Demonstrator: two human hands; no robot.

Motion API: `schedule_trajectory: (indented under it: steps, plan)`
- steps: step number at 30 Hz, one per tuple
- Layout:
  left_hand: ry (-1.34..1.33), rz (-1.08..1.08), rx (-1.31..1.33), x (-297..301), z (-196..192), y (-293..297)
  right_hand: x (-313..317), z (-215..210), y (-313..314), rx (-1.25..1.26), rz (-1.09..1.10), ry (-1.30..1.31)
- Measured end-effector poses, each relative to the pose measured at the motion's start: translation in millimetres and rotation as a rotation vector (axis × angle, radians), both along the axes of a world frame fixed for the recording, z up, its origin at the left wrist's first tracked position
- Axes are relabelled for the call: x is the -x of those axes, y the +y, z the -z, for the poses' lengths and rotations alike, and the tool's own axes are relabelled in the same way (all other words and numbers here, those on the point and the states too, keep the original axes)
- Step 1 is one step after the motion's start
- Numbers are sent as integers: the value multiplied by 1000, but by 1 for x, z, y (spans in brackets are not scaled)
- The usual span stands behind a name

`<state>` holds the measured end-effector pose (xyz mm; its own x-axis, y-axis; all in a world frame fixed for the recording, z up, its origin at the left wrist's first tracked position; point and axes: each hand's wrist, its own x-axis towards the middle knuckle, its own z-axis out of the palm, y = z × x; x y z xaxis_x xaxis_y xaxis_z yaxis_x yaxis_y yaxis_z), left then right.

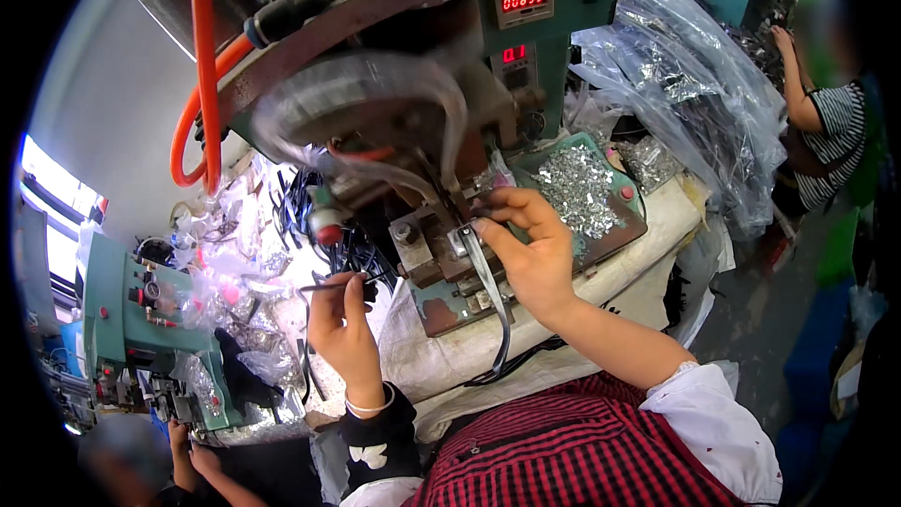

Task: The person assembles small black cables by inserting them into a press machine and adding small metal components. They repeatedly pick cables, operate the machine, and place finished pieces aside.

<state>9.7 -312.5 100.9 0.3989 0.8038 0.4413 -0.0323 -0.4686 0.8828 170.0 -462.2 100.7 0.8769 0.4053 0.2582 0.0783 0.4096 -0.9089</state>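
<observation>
My right hand (537, 253) is at the working point of a green press, thumb and forefinger pinched on the upper end of a narrow black strap (490, 286). That end rests on the small metal die (460, 242) under the press head, and the shiny strap hangs down toward my apron. To the left of the die, my left hand (345, 333) is closed, with thumb and fingers pinching a thin dark strip (319, 287). Its far end is partly hidden by the fingers.
A heap of small silvery metal pieces (577, 190) lies on the green plate to the right, near a red button (627, 193). Black straps (293, 202) pile up behind my left hand. Orange hose (204, 66) hangs at left. Co-workers sit at far right and lower left.
</observation>
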Motion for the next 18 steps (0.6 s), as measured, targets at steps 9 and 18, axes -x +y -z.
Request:
schedule_trajectory:
  steps: [9, 18]
  plan:
    - [-93, 328, -744, -6, -54, -53, 22, -39, -21, 46, -188, 116]
    - [-33, 489, -1110, -52, -34, -59, -89, 34, -67, 1114, 422, -773]
